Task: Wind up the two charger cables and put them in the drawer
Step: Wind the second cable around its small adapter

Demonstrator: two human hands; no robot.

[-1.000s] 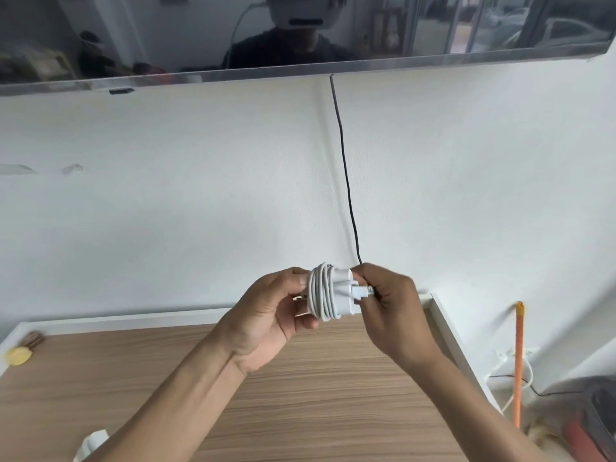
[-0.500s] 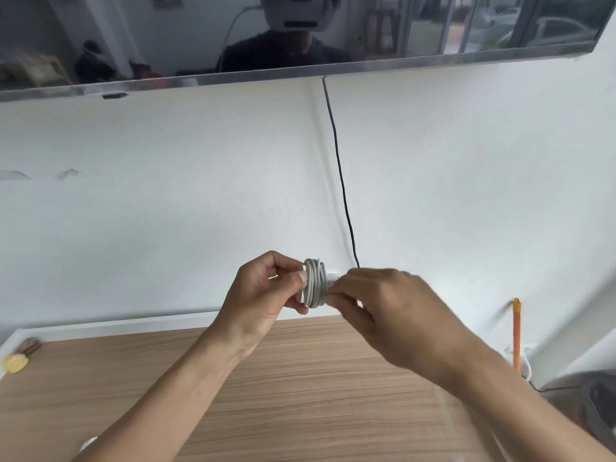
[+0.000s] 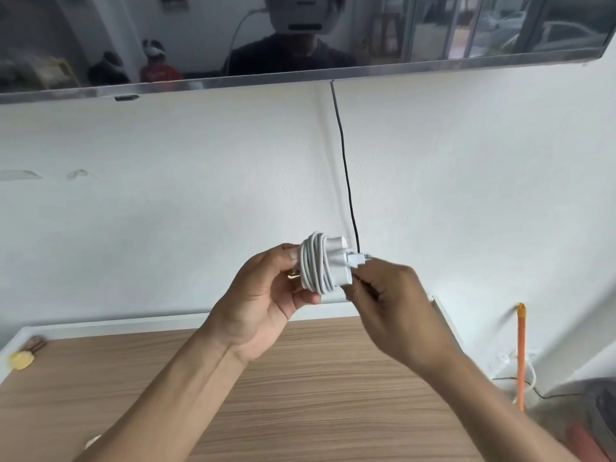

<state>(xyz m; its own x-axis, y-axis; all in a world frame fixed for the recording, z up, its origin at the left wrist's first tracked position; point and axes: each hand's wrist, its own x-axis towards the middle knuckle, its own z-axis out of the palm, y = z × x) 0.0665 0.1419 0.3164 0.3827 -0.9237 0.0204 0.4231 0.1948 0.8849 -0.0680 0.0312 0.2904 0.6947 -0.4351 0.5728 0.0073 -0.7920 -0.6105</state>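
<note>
Nearest the person, a wood-grain tabletop [image 3: 316,411] fills the six o'clock part of the view, and both bare forearms reach up over it. At nine o'clock on its far edge lies a small yellow object [image 3: 21,360], too blurred to identify. Above the table's back edge, near the centre, the left hand [image 3: 263,305] grips the wound white charger cable [image 3: 316,265], with its fingers curled beneath the bundle and the thumb pressed on the turns. At three o'clock from the bundle, the right hand [image 3: 396,311] curls its fingers and pinches the cable's free connector end [image 3: 356,260], which lies against the coil. An orange stick [image 3: 520,355] stands at four o'clock beside the table. Farther back, a thin black wire [image 3: 346,181] runs down the white wall from a dark reflective screen [image 3: 433,35] at twelve o'clock.
</note>
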